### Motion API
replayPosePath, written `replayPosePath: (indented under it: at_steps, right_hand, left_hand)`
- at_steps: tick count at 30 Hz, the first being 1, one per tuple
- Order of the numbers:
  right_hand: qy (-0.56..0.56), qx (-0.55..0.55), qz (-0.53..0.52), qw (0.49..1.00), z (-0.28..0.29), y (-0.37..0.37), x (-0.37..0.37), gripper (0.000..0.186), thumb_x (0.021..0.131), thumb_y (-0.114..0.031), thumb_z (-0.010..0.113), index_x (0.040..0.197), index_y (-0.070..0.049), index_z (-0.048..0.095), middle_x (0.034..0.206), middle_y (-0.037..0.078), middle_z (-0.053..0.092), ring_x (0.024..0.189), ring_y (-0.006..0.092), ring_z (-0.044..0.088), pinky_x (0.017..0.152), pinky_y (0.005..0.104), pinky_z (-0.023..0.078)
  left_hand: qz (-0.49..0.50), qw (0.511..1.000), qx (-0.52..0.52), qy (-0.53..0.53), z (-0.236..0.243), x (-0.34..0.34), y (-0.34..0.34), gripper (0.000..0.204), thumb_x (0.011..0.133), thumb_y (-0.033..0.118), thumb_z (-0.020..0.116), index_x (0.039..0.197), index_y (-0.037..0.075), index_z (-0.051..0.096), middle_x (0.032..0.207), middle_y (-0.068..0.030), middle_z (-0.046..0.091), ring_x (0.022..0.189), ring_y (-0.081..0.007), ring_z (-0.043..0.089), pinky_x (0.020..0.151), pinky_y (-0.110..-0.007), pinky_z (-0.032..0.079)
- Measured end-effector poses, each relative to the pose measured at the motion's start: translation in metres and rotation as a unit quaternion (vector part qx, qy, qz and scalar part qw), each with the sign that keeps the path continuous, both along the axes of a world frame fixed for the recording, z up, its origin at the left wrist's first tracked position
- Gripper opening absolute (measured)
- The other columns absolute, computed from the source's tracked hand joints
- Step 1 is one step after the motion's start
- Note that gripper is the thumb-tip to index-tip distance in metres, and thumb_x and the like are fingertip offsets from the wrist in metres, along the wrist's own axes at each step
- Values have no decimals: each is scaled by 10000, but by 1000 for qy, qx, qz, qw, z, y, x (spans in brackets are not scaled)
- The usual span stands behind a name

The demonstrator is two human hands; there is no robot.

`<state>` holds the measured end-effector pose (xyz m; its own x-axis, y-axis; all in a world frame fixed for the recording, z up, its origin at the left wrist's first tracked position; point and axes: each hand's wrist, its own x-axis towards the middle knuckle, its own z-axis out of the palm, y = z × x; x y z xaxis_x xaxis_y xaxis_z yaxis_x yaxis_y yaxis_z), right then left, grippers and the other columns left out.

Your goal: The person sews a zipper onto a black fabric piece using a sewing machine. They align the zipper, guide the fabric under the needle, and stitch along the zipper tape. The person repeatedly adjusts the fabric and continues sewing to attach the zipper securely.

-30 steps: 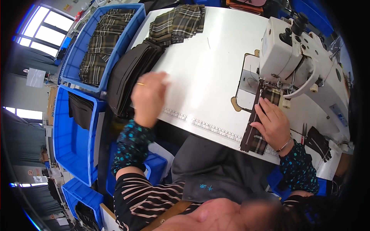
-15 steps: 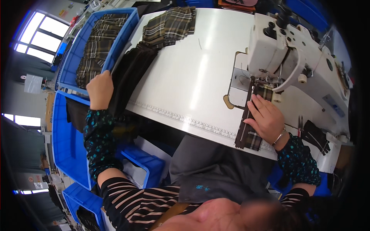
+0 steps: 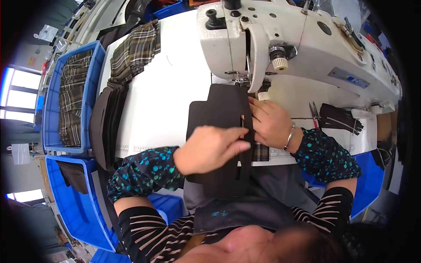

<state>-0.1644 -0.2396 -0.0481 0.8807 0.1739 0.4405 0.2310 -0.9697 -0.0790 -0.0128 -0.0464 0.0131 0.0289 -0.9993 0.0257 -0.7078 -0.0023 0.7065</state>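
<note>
A dark brown fabric panel (image 3: 215,115) with a stepped upper corner and a long slit lies before the sewing machine's needle area (image 3: 245,82), its lower end hanging over the table edge. My left hand (image 3: 209,148) is over the panel, fingers curled, thumb and forefinger closed on it beside the slit. At the panel's right edge is my right hand (image 3: 272,125). Its fingers are bent and the tips partly pass under the fabric, so the grip is partly hidden. A plaid strip (image 3: 262,152) shows below the right hand, mostly covered.
A pile of dark panels (image 3: 107,122) and folded plaid pieces (image 3: 136,50) sit on the table's left. Beside them stand a blue bin (image 3: 97,70) of plaid pieces and another blue bin (image 3: 72,210). Scissors (image 3: 314,115) and dark zipper strips (image 3: 337,118) lie at the right.
My left hand has moved right from the pile by the bin, and a dark panel now lies over the plaid strip. My right hand has shifted to its edge. The view has turned.
</note>
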Motion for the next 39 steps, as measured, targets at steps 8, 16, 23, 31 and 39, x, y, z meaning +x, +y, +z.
replayPosePath:
  at_steps: [8,16,23,31,39]
  right_hand:
    - [16,23,7,1000,6,6,0,510,756,-396,815,1071,-3,727,1158,176,687,1097,321,641,1019,439,499]
    - [31,25,10,999,7,5,-1,519,778,-400,803,1105,-10,704,1189,177,682,1133,335,666,830,403,532]
    - [44,24,4,999,9,4,-2,557,735,-392,821,1131,-24,688,1170,158,675,1101,313,664,812,393,529]
    - [30,44,5,999,6,6,0,534,691,-339,820,1095,-10,703,1057,137,685,1033,311,654,917,413,524]
    - [25,37,7,999,12,6,2,525,663,-315,834,1072,-10,711,983,102,676,972,292,641,963,405,513]
  left_hand:
    - [118,989,-88,24,-35,48,-47,305,875,155,843,1098,0,704,929,-102,662,664,-216,601,624,-338,513]
    - [196,970,-58,129,-43,54,-71,177,839,172,857,877,16,783,764,-79,720,738,-236,678,684,-338,549]
    - [169,968,-168,-83,-55,42,-52,237,820,62,818,1049,28,765,1177,-114,721,937,-241,706,784,-347,574]
    - [62,960,-105,-251,-46,20,-22,580,900,60,659,1468,18,548,1453,-127,604,1241,-318,576,1097,-490,435]
    - [74,952,-103,-278,-44,20,-26,656,872,59,643,1512,38,502,1421,-110,619,1290,-311,565,1146,-515,392]
